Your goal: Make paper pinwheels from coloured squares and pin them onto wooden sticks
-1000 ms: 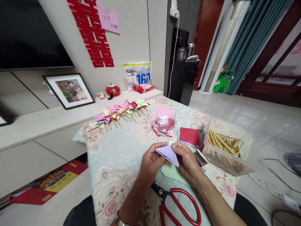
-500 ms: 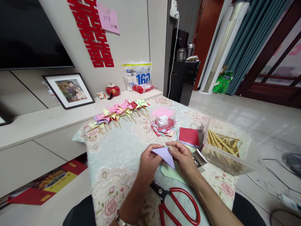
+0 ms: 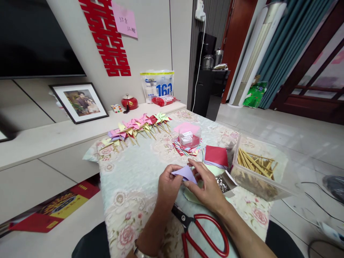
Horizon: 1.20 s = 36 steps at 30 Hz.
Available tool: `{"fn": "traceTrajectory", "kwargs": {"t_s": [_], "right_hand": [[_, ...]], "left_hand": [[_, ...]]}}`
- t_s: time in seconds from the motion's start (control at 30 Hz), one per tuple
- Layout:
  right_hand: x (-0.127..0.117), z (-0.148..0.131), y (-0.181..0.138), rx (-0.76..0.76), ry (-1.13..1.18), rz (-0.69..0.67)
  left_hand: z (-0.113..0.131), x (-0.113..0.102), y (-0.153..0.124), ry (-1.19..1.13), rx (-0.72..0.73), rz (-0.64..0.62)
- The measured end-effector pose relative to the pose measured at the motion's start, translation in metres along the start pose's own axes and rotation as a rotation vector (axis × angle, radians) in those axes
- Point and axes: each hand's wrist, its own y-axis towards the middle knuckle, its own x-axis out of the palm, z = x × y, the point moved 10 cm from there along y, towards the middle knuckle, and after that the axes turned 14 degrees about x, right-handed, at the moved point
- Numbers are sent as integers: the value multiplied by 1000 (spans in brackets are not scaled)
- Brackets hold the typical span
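A folded sheet of purple paper, bent into a triangle, is held above the front of the table. My left hand pinches its left side between thumb and fingers. Around the right side curls my right hand, its thumb at the lower edge and its index finger stretched above. Below my hands lie scissors with red handles and dark blades. Partly under my right hand is light green paper. By my right wrist, a small open box holds shiny metal pieces.
Paper pinwheels on sticks lie at the table's back left. A clear round container sits on patterned paper, beside a stack of red-topped squares. To the right, a plastic bin holds thin wooden sticks.
My right hand has shifted its grip, thumb moving down to the paper's lower edge and fingers spreading. The purple triangle has tilted slightly, and more of the metal pieces show.
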Motion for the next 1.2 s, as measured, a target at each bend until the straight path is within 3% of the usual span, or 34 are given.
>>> {"fn": "traceTrajectory", "kwargs": {"t_s": [0.17,0.33,0.5,0.93,1.2], "right_hand": [[4,-4,-2,-46,-58,-24],[2,-1,-4,-46,-21,-7],[-3,6,-2,16,61,-12],[-8,16,0,129,95,67],[-21,33,1,238,272,184]], "left_hand": [[13,-3,3,93,218,-18],[19,-3,2,135,248,-43],[18,-2,2,74,204,-55],[-15,8,-3,-325,-113,-37],[-1,9,-2,-371,-47,-41]]}}
